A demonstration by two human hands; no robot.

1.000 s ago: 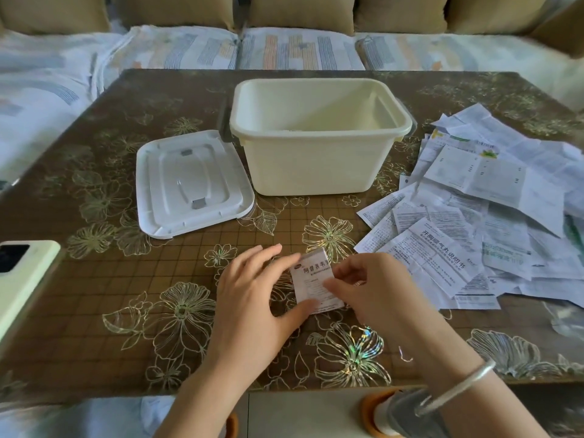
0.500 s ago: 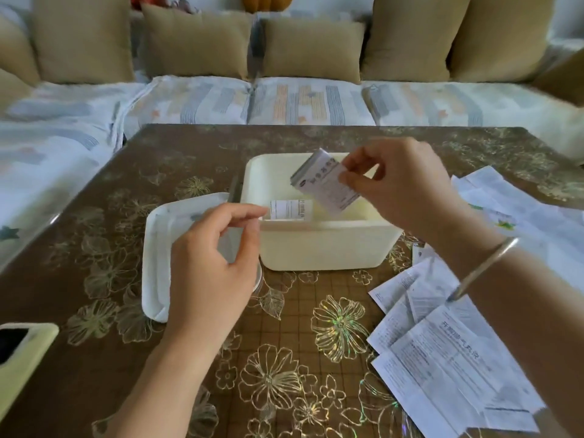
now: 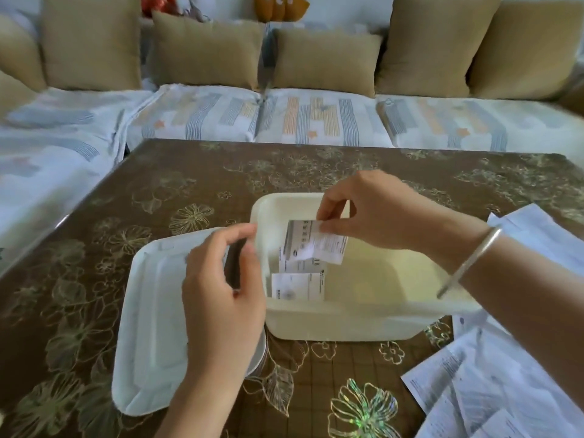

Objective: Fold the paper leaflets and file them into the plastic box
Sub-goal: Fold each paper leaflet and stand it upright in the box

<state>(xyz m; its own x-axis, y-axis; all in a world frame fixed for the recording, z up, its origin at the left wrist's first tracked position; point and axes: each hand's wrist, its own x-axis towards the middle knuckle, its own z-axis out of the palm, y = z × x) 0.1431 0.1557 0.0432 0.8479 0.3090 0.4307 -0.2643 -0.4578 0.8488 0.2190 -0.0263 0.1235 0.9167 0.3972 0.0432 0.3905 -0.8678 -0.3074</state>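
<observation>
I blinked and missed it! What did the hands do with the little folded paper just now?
The right hand lifted the folded leaflet off the table and lowered it into the plastic box, still pinching its top edge. The left hand let go of it and now hangs beside the box, over the lid. Box, lid and loose leaflets stayed put.

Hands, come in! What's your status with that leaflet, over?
Right hand pinches folded leaflet inside the box mouth. Left hand loose beside the rim, holding nothing. Filed leaflets underneath; nothing blocking.
</observation>
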